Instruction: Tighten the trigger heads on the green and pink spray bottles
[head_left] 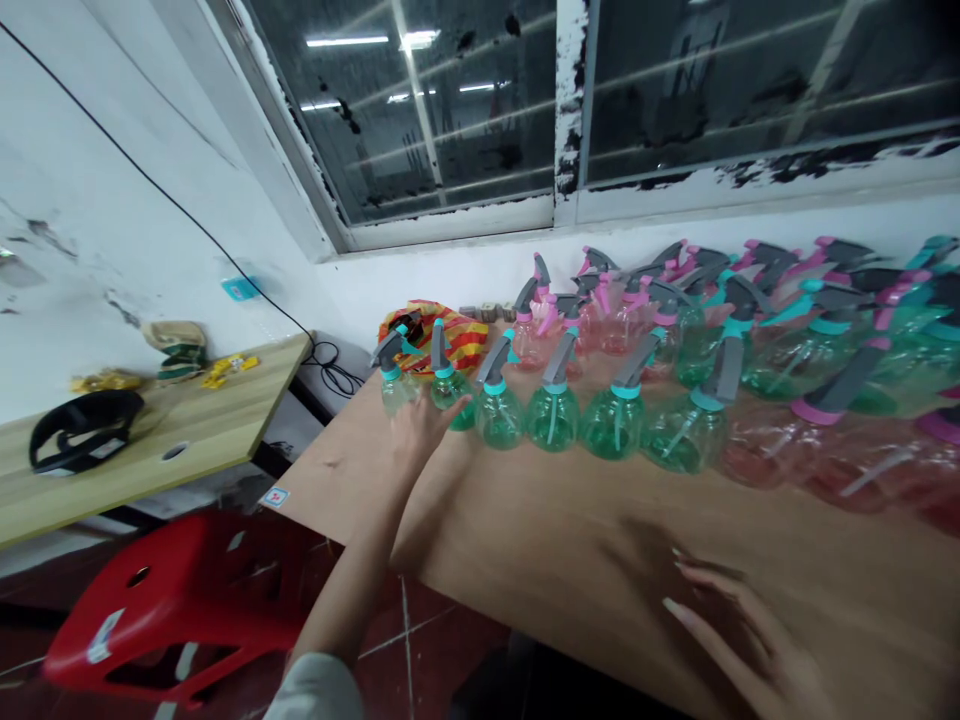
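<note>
Gentleness seemed wise for the left hand [418,428], grip unclear, beside two round, translucent-green plastic spray bottles [448,386] that could tip; the right hand [780,655] hung spread, empty.

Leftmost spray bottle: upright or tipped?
Upright: the spray bottle has its spray head on top, body below. Left grip covers part of the body, so can't tell whether its base touches the table.

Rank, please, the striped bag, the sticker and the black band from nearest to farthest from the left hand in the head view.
1. Striped bag: just behind the left hand.
2. Sticker: left, at the near table's corner.
3. Black band: far left, on the other table.
</note>
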